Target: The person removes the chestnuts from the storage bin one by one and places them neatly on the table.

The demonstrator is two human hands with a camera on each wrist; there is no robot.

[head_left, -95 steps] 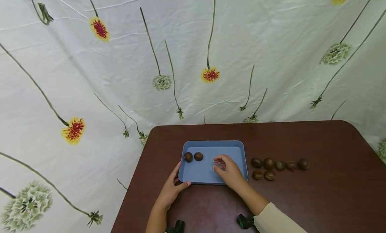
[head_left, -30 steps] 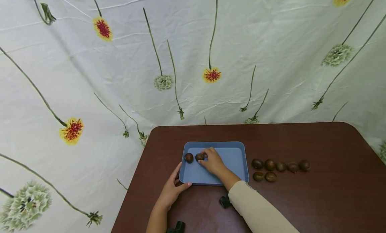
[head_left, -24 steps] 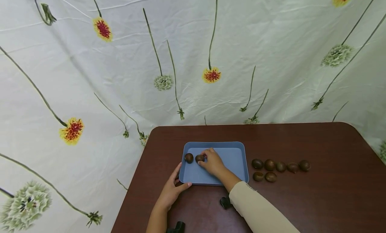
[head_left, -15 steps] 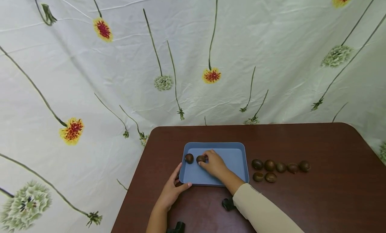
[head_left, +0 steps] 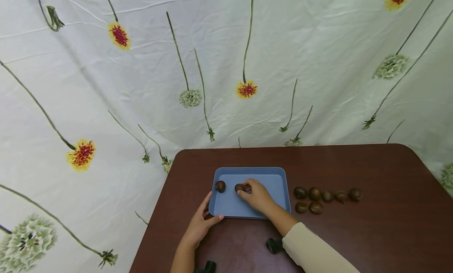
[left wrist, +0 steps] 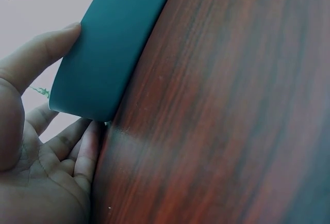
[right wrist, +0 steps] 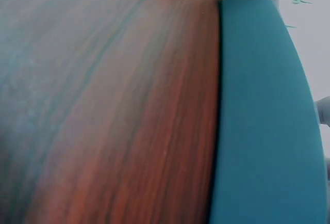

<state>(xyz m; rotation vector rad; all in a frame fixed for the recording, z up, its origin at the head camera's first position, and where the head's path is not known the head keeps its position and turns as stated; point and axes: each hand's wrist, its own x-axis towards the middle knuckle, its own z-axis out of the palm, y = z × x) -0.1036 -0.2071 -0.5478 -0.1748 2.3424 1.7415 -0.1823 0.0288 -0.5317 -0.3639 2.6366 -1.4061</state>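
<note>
A blue rectangular tray (head_left: 226, 207) lies on the table, with a brown chestnut (head_left: 220, 186) inside near its left wall. My right hand (head_left: 261, 196) reaches in over the front rim and pinches a second chestnut (head_left: 239, 187) between thumb and fingertips, a short gap to the right of the first. My left hand (head_left: 198, 224) holds the tray's front left corner, thumb at the front wall and fingers along the left side. In the left wrist view the thumb presses the tray wall (left wrist: 111, 53). Only a sliver of my right hand enters the right wrist view's edge.
Right of the tray, several chestnuts (head_left: 314, 193) form a back row, with two more chestnuts (head_left: 316, 207) in front of it. All stand on a dark reddish-brown table (head_left: 389, 226). Behind hangs a pale cloth (head_left: 318, 49) printed with flowers.
My right hand came left over the tray and took hold of the second chestnut. It has since shifted slightly right with it, widening the gap between the two. My left hand stays put.
</note>
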